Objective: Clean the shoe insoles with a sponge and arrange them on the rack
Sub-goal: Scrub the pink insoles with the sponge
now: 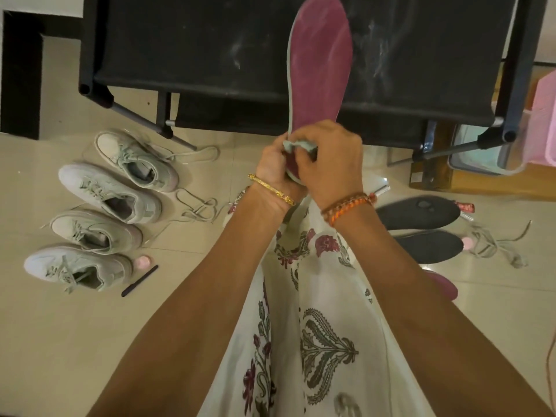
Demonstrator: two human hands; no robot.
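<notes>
A long maroon insole (pixel 320 64) stands upright in front of me, its toe pointing away over the black rack (pixel 195 55). My left hand (pixel 275 167) grips the insole's heel end from the left. My right hand (pixel 328 161) holds a small pale green sponge (pixel 293 145) pressed against the insole near the heel. Two dark grey insoles (pixel 418 212) lie on the floor to my right, and another maroon insole (pixel 445 285) peeks out from behind my right forearm.
Several pale green sneakers (pixel 111 194) with loose laces lie in a row on the tiled floor at left. A dark nail file (pixel 140 280) and a small pink cap (pixel 143 261) lie near them. A cardboard box (pixel 481 182) and a pink item (pixel 543 115) sit at right.
</notes>
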